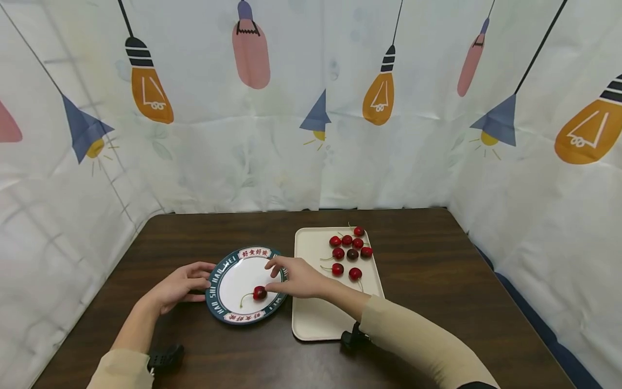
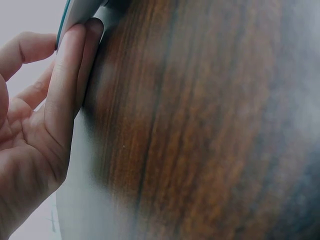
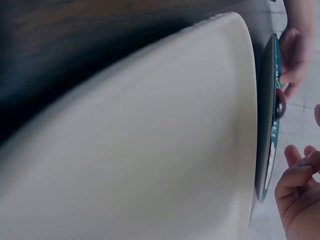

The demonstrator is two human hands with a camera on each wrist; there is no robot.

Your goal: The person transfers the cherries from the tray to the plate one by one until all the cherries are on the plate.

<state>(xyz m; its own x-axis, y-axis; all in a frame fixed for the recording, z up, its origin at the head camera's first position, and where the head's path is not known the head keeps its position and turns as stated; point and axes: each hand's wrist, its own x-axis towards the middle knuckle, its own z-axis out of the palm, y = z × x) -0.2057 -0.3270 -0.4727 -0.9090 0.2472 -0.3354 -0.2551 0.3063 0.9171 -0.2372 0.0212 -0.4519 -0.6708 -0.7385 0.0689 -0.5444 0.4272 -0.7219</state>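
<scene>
A round plate [image 1: 230, 283] with a white middle and a blue-green rim lies left of centre on the table. One dark red cherry [image 1: 259, 293] with a curved green stem is on it. My left hand [image 1: 182, 286] touches the plate's left rim with extended fingers; the left wrist view shows fingertips at the edge and beneath it. Over the plate's right side hovers my right hand [image 1: 296, 276], its fingers loosely bent with nothing between them. In the right wrist view, those fingers are apart from the cherry [image 3: 280, 104].
Beside the plate, on its right, stands a cream rectangular tray [image 1: 316, 319]. Several cherries [image 1: 352, 254] are grouped on its far half. Both sit on a dark wooden table [image 1: 437, 270], with a printed curtain [image 1: 291, 167] hanging behind and at the sides.
</scene>
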